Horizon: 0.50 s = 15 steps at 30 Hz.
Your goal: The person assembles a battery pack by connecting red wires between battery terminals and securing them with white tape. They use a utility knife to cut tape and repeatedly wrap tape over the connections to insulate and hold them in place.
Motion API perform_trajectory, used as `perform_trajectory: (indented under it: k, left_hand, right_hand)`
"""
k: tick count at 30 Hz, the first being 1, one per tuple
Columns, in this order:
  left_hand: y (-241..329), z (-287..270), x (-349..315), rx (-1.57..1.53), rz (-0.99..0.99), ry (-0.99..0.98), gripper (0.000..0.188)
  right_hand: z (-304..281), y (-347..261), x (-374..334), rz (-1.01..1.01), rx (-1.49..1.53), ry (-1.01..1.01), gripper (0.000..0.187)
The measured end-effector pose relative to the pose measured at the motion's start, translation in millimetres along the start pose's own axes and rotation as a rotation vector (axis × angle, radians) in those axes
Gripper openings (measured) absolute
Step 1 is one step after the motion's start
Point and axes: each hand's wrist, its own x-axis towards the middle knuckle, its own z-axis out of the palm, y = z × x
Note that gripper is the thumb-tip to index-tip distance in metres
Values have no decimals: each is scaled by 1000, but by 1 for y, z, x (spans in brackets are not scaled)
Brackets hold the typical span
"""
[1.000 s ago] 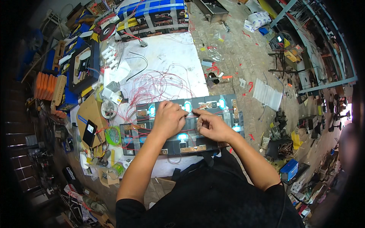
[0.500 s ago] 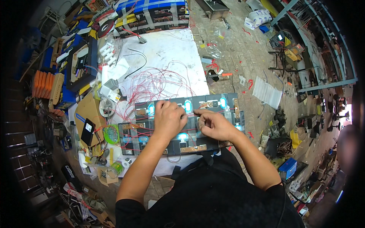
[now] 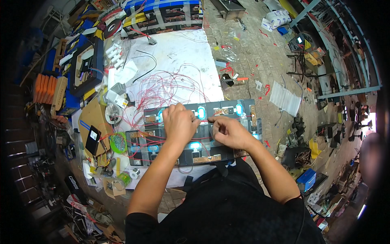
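A long black battery pack with copper bars and light-blue terminal patches lies across the near edge of the white table. My left hand rests palm down on its middle, fingers curled at the far row. My right hand sits just to the right of the left one, its fingers pinched together on the pack's top; what they pinch is too small to tell. Thin red wires run from the pack up over the table.
Left of the pack lie a green round reel, a black phone, cardboard and small parts. A blue tray and orange blocks sit far left. More battery blocks stand at the table's far end. Littered brick floor on the right.
Both hands stay on the pack in nearly the same place; only small finger shifts show.
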Motion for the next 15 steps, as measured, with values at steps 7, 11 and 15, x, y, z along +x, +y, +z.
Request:
perform_trajectory:
  k: [7,11,15]
  left_hand:
    - [3,-5,17,75,-197,-136,39]
    - [5,-6,18,89,-200,-147,40]
    - [3,-3,18,80,-206,-141,41]
  right_hand:
    - [15,10,7,-181,3,206,9]
    - [19,8,14,54,126,179,18]
    - [22,14,28,156,73,128,20]
